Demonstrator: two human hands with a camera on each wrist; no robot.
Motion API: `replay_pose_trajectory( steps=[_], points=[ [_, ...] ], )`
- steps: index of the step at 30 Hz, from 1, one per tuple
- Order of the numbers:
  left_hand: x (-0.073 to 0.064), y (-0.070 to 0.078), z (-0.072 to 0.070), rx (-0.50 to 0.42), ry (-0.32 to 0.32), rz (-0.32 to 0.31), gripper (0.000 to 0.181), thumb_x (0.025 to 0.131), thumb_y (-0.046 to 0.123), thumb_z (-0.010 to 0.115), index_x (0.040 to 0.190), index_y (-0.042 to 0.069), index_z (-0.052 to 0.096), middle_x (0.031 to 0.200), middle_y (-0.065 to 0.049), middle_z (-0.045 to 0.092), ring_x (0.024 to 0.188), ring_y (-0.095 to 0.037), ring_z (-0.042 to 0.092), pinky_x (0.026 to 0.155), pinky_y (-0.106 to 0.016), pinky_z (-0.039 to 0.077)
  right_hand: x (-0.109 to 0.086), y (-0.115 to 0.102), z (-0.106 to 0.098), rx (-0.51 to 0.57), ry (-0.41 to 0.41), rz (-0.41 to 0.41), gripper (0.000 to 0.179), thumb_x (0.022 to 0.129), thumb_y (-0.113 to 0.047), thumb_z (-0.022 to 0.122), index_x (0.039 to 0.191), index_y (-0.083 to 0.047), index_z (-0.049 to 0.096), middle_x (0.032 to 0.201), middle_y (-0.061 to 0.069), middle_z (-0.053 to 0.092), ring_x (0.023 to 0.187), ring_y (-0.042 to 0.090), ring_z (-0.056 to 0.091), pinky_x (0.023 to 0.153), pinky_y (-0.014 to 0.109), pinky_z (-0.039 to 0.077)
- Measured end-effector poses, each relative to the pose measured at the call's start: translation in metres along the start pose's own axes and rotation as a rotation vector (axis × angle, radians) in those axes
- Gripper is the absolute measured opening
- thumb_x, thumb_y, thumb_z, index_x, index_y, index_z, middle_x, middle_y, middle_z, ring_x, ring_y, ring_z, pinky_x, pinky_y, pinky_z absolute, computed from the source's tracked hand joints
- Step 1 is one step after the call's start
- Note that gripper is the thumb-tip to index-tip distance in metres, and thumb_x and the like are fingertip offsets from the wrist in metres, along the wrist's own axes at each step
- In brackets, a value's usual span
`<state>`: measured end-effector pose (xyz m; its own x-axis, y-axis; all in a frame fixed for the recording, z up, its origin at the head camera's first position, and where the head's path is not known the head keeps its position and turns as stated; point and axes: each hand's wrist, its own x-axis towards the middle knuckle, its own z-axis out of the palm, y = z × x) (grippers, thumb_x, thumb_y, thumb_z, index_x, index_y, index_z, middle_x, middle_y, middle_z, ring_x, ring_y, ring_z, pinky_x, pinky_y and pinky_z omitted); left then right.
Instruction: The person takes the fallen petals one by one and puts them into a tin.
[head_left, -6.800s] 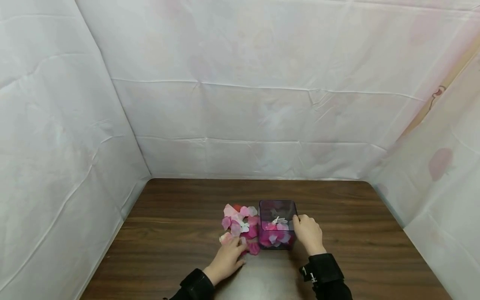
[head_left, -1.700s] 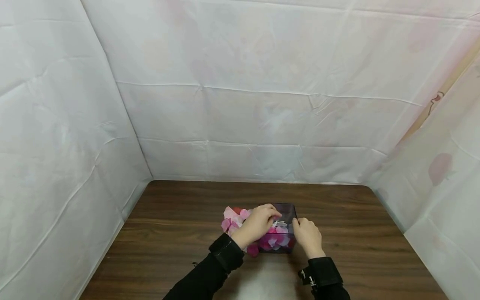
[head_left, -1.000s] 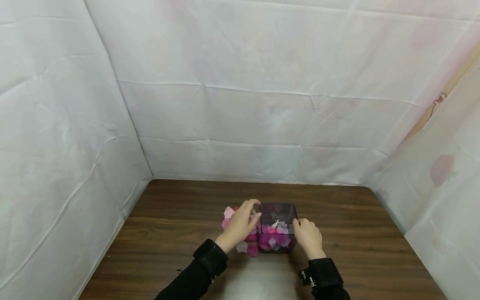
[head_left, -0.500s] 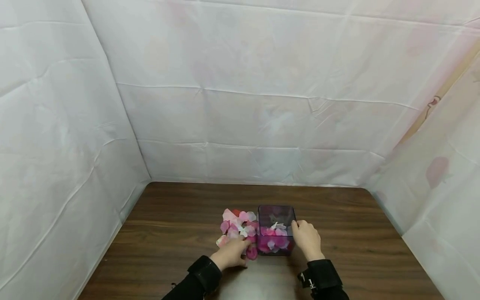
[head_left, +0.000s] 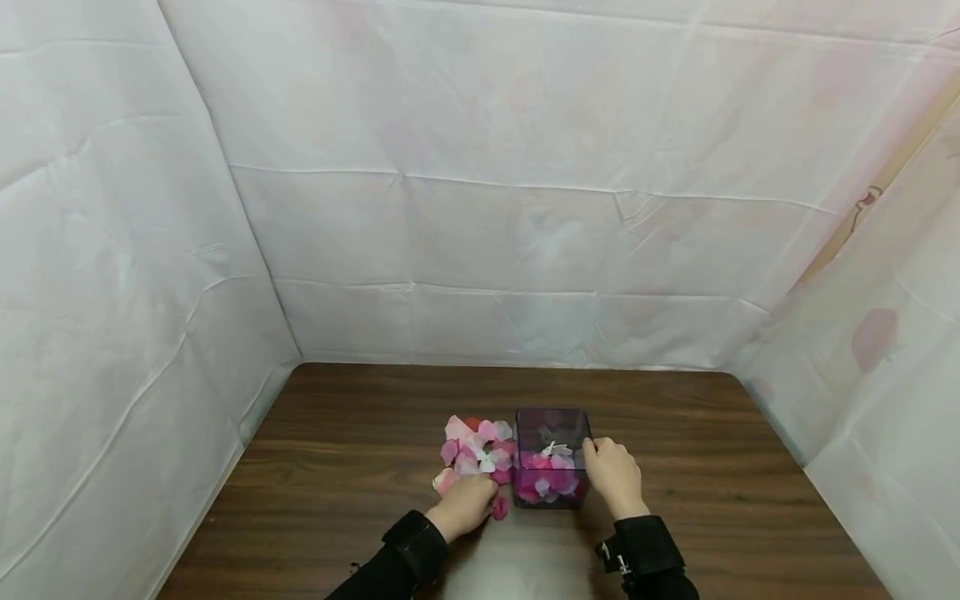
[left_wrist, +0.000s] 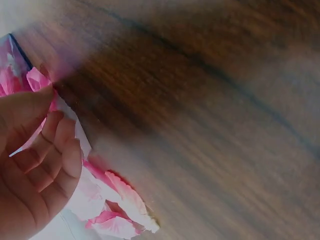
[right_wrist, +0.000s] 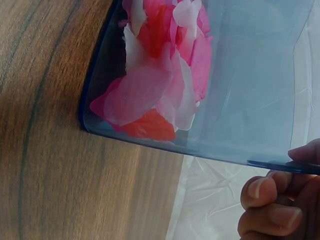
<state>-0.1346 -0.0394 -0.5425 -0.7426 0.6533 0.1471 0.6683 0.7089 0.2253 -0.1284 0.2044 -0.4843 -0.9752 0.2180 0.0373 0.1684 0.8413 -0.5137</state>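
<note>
A see-through dark purple box (head_left: 551, 429) stands on the table, its lower part filled with pink, white and red artificial petals (right_wrist: 150, 85). My right hand (head_left: 615, 475) grips the box's right rim between thumb and curled fingers, as the right wrist view also shows. Left of the box lies a loose pile of pink, white and red petals (head_left: 472, 446). At the near edge of that pile my left hand (head_left: 465, 502) has its fingers curled, thumb and forefinger pinching a pink petal (left_wrist: 37, 79). Several petals lie partly hidden beneath the left hand.
The brown wood-grain table (head_left: 360, 450) reaches back to a white cloth wall (head_left: 480, 325). More cloth hangs along the left and right sides. A bright reflection lies on the table between the two forearms.
My left hand went from over the box back to the near edge of the petal pile, where its fingers closed on a pink petal. My right hand stays on the rim.
</note>
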Motion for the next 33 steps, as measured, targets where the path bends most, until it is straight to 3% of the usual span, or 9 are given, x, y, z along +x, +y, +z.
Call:
replay_pose_trajectory(
  steps=[6, 10, 15, 20, 23, 27, 30, 33],
  points=[
    [0.007, -0.005, -0.013, -0.105, 0.049, 0.005, 0.017, 0.079, 0.003, 0.065, 0.067, 0.009, 0.055, 0.062, 0.004, 0.047, 0.056, -0.004, 0.043, 0.052, -0.016, 0.035, -0.001, -0.001, 0.001, 0.006, -0.007, -0.010, 0.040, 0.095, -0.025, 0.041, 0.074, -0.002, 0.065, 0.088, 0.024, 0.068, 0.074, 0.038, 0.064, 0.053, 0.043, 0.042],
    [0.019, -0.007, -0.030, -0.228, 0.117, -0.063, 0.015, 0.079, -0.002, 0.061, 0.071, 0.007, 0.053, 0.060, 0.004, 0.045, 0.055, -0.002, 0.036, 0.050, -0.015, 0.033, 0.000, 0.000, 0.000, 0.006, -0.009, 0.000, 0.039, 0.095, -0.025, 0.041, 0.077, -0.001, 0.066, 0.089, 0.024, 0.068, 0.074, 0.037, 0.064, 0.053, 0.043, 0.042],
    [0.034, -0.006, -0.050, -0.295, 0.222, -0.121, 0.011, 0.078, -0.004, 0.059, 0.077, 0.006, 0.057, 0.060, 0.003, 0.052, 0.051, 0.001, 0.036, 0.045, -0.012, 0.031, 0.001, -0.001, -0.002, 0.005, -0.016, 0.007, 0.040, 0.096, -0.025, 0.040, 0.071, -0.003, 0.063, 0.085, 0.021, 0.068, 0.070, 0.032, 0.063, 0.051, 0.040, 0.040],
    [0.047, 0.000, -0.067, -0.369, 0.302, -0.137, 0.012, 0.079, -0.005, 0.057, 0.078, 0.006, 0.056, 0.059, 0.002, 0.052, 0.047, 0.002, 0.032, 0.042, -0.010, 0.026, 0.000, -0.001, -0.002, 0.003, -0.032, 0.012, 0.041, 0.096, -0.026, 0.040, 0.071, -0.004, 0.062, 0.082, 0.018, 0.067, 0.067, 0.027, 0.060, 0.051, 0.037, 0.038],
    [0.057, 0.007, -0.077, -0.393, 0.361, -0.140, 0.013, 0.079, -0.006, 0.056, 0.078, 0.008, 0.054, 0.061, 0.003, 0.055, 0.047, 0.002, 0.034, 0.043, -0.011, 0.028, 0.000, -0.001, -0.002, 0.006, -0.034, 0.012, 0.041, 0.096, -0.026, 0.040, 0.069, -0.005, 0.061, 0.079, 0.016, 0.066, 0.064, 0.024, 0.057, 0.050, 0.035, 0.036],
    [0.071, 0.024, -0.085, -0.384, 0.424, -0.091, 0.015, 0.078, -0.005, 0.056, 0.078, 0.009, 0.052, 0.062, 0.002, 0.056, 0.048, 0.001, 0.035, 0.045, -0.012, 0.029, 0.000, 0.000, -0.002, 0.010, -0.034, 0.013, 0.041, 0.096, -0.026, 0.039, 0.065, -0.006, 0.057, 0.075, 0.014, 0.064, 0.063, 0.022, 0.055, 0.050, 0.034, 0.035],
    [0.080, 0.039, -0.082, -0.326, 0.378, -0.012, 0.013, 0.078, -0.004, 0.057, 0.079, 0.009, 0.053, 0.063, 0.002, 0.056, 0.050, 0.001, 0.034, 0.046, -0.011, 0.029, 0.000, 0.000, -0.002, 0.012, -0.029, 0.016, 0.041, 0.096, -0.026, 0.039, 0.065, -0.006, 0.057, 0.074, 0.012, 0.063, 0.062, 0.022, 0.054, 0.050, 0.033, 0.034],
    [0.084, 0.051, -0.073, -0.179, 0.246, 0.062, 0.007, 0.082, 0.003, 0.060, 0.083, 0.010, 0.059, 0.067, 0.004, 0.060, 0.052, 0.001, 0.039, 0.049, -0.009, 0.033, 0.000, -0.002, -0.001, 0.022, -0.036, 0.022, 0.041, 0.095, -0.026, 0.039, 0.062, -0.007, 0.052, 0.067, 0.010, 0.058, 0.058, 0.021, 0.051, 0.048, 0.031, 0.032]
  ],
)
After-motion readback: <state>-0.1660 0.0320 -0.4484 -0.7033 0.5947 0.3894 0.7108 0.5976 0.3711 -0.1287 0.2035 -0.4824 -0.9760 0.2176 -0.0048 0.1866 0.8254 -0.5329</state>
